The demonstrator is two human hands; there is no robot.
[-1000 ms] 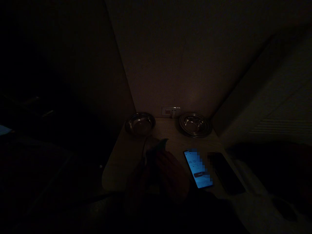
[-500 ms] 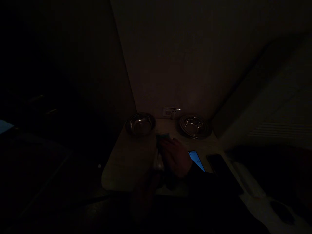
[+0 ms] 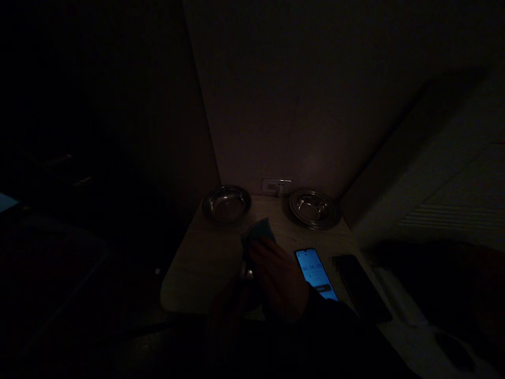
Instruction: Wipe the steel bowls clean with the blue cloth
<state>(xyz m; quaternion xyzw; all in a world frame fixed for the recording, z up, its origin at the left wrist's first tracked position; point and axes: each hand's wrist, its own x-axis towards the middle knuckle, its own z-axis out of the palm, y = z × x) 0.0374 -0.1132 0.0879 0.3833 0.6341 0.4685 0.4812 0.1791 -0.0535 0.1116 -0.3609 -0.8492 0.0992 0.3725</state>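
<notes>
From the head view, which reaches me very dark, I make out two hands over the front half of the bench (image 3: 193, 268). My right hand (image 3: 281, 281) has its grip closed over a blue-green cloth (image 3: 259, 230), fingers lying across it. My left hand (image 3: 226, 308) is low near the front edge, beside a small shiny object (image 3: 248, 273) between the hands; I cannot tell whether its grip is open or closed.

One metal bowl (image 3: 226, 205) sits at the back left corner, and a nested-looking group of round metal dishes (image 3: 314, 209) at the back right corner; I can't count its layers. One wall socket panel (image 3: 276, 186) shows behind the back edge. I count two phones: a lit phone (image 3: 316, 273) reading what looks like "00:56:00", right of my right hand, and a dark phone (image 3: 365, 288) along the right edge.
</notes>
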